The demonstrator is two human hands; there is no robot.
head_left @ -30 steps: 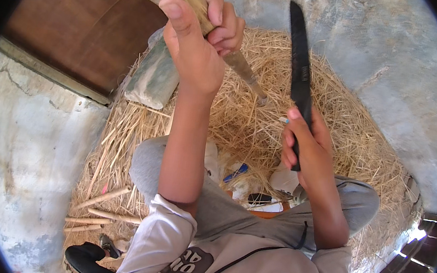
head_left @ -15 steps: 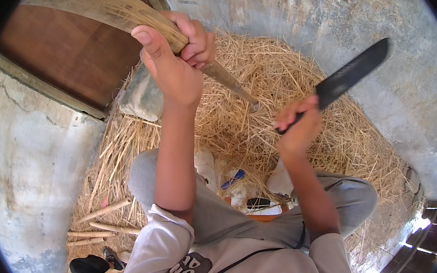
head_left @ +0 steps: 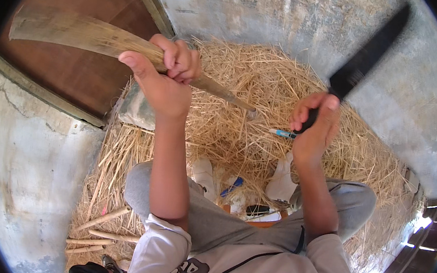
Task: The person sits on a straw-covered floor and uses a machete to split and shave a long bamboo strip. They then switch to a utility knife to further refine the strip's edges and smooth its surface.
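My left hand [head_left: 169, 79] is closed round a long piece of wood [head_left: 96, 35], thumb along its near side. Its left end is broad and flat. On the right it narrows to a round, stick-like end over the straw. My right hand [head_left: 317, 122] grips the black handle of a large knife [head_left: 362, 61]. The blurred dark blade points up and to the right, clear of the wood. Beside the knife handle shows a small light-blue and white object [head_left: 283, 134] whose kind I cannot make out.
Dry straw [head_left: 256, 77] covers the ground between worn walls [head_left: 262, 14]. A grey block [head_left: 137, 108] stands by a brown panel [head_left: 84, 2]. Several cut sticks [head_left: 104, 219] lie at lower left. Between my feet are a blue object [head_left: 232, 185] and something orange [head_left: 262, 223].
My right hand has raised the knife up and to the right, and the light-blue object beside its handle now shows. The wood in my left hand has shifted slightly left and down.
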